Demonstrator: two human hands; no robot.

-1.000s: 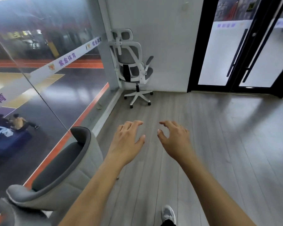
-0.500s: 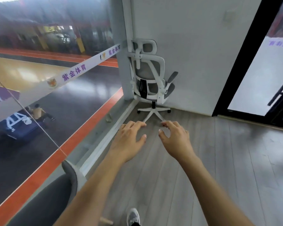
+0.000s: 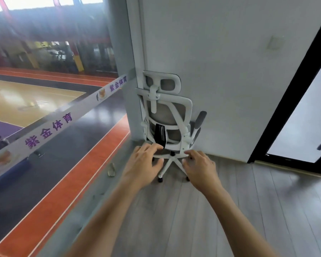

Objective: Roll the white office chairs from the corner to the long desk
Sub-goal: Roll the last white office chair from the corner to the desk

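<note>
Left hand (image 3: 143, 164) and right hand (image 3: 200, 170) sit mid-frame, fingers loosely spread, holding nothing. I'd grab the white chair (image 3: 168, 115) high on its backrest and pull gently.

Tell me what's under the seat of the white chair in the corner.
A black post on a white star base, two black casters on the grey plank floor. The left hand and right hand cover the base's outer legs, so other casters cannot be seen.

Both forearms stretched toward white chair (image 3: 166, 112); left hand (image 3: 144, 164), right hand (image 3: 200, 169) palms down, fingers loosely spread, seemingly short of it.
</note>
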